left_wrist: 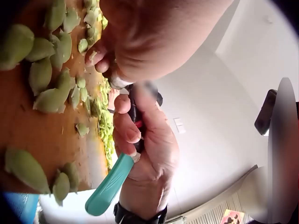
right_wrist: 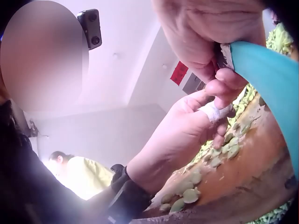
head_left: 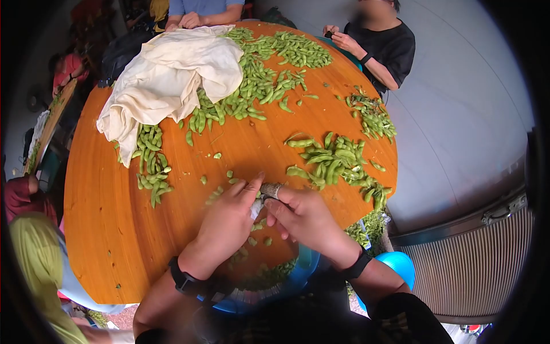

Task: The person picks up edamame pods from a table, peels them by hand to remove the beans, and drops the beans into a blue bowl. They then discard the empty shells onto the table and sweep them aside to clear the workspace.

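Both hands meet close together over the near edge of the table. The left hand (head_left: 226, 215), with a white wrap (right_wrist: 217, 112) on one finger, pinches something small; a bit of green pod (head_left: 259, 195) shows between the fingertips, mostly hidden. Curled round a teal-handled tool (left_wrist: 110, 185) is the right hand (head_left: 303, 215); the tool's upper part is dark and its working end is covered by the fingers. A ribbed grey cover (head_left: 271, 190) sits on a right-hand finger. Cut green soybean pods (left_wrist: 51, 95) lie on the wood beside the hands.
On the round wooden table (head_left: 114, 229), a loose pile of pods (head_left: 332, 160) lies ahead right and a larger heap (head_left: 246, 86) farther back. A cream cloth (head_left: 172, 69) covers part of it. A blue basin (head_left: 306, 264) stands below the hands. Two people sit across the table.
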`<action>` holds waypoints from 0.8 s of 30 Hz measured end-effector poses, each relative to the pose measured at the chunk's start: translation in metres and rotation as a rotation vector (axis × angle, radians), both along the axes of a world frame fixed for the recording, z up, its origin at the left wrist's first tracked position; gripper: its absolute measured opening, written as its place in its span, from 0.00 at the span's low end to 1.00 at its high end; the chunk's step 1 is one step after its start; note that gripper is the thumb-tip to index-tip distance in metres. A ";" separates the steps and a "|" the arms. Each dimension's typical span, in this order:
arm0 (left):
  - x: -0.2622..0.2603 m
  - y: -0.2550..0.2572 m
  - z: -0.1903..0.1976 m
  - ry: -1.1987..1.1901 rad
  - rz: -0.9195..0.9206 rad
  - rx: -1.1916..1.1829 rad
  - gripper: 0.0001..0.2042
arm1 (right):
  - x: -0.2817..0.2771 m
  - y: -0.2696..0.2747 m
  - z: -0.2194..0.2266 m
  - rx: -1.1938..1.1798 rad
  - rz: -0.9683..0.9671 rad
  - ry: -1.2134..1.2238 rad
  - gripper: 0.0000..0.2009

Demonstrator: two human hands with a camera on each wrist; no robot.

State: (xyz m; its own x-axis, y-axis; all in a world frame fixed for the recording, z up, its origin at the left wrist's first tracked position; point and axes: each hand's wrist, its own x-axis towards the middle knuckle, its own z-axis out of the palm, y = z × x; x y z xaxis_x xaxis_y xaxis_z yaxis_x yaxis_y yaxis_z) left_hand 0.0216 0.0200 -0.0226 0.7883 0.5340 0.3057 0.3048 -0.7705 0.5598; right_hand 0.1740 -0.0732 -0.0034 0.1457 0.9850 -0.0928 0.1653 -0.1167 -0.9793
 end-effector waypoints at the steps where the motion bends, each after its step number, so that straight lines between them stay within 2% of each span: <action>1: 0.000 0.001 -0.001 0.000 0.001 -0.002 0.28 | 0.000 0.000 -0.001 -0.002 0.001 0.000 0.06; 3: 0.001 0.002 -0.004 -0.045 -0.029 0.066 0.27 | 0.000 0.000 -0.006 0.014 -0.016 0.008 0.06; 7: 0.002 0.003 -0.009 -0.054 -0.042 0.055 0.26 | 0.001 0.001 -0.015 0.007 -0.035 0.039 0.06; 9: 0.002 0.003 -0.008 -0.032 -0.015 -0.080 0.23 | 0.001 0.003 -0.019 0.033 -0.057 0.043 0.05; 17: -0.001 0.014 -0.017 -0.102 -0.071 -0.162 0.21 | 0.005 0.009 -0.017 -0.080 -0.061 0.280 0.07; 19: -0.001 0.018 -0.023 -0.146 -0.102 -0.562 0.21 | 0.009 0.011 -0.016 -0.117 -0.068 0.350 0.07; 20: -0.001 0.017 -0.018 -0.144 -0.105 -0.564 0.21 | 0.013 0.012 -0.017 -0.145 -0.042 0.408 0.07; 22: -0.002 0.016 -0.005 -0.089 -0.025 -0.935 0.20 | 0.021 0.013 -0.018 -0.199 0.005 0.488 0.07; 24: -0.001 0.015 -0.003 -0.155 -0.030 -1.001 0.18 | 0.024 0.014 -0.014 -0.205 0.023 0.493 0.07</action>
